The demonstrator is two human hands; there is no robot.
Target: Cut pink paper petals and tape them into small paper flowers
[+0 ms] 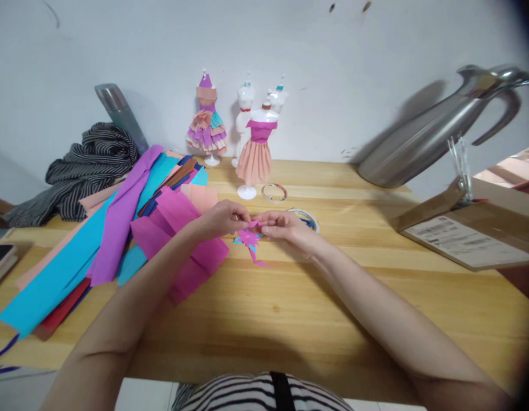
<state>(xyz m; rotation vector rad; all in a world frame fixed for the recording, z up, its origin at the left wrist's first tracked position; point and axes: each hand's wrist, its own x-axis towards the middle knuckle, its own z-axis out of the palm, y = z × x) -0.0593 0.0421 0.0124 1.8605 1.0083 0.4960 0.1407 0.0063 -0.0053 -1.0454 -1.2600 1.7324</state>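
My left hand (227, 218) and my right hand (285, 229) meet over the middle of the table. Pinched between their fingertips is a small strip of pink crepe paper (255, 224). Just under it lie pink and blue paper scraps (249, 238), with one pink tail curling toward me. Whether the strip joins these scraps I cannot tell. Folded magenta crepe paper (196, 268) lies beside and under my left forearm. Behind my right hand, a roll of tape (305, 218) is partly hidden, with something blue inside its ring.
Small dress forms stand by the wall, one in a ruffled paper dress (206, 128), another in a pleated peach skirt (254, 160). Crepe paper sheets (71, 262) and a striped cloth (93, 165) cover the left. A steel jug (431, 134) and cardboard box (482, 220) stand right.
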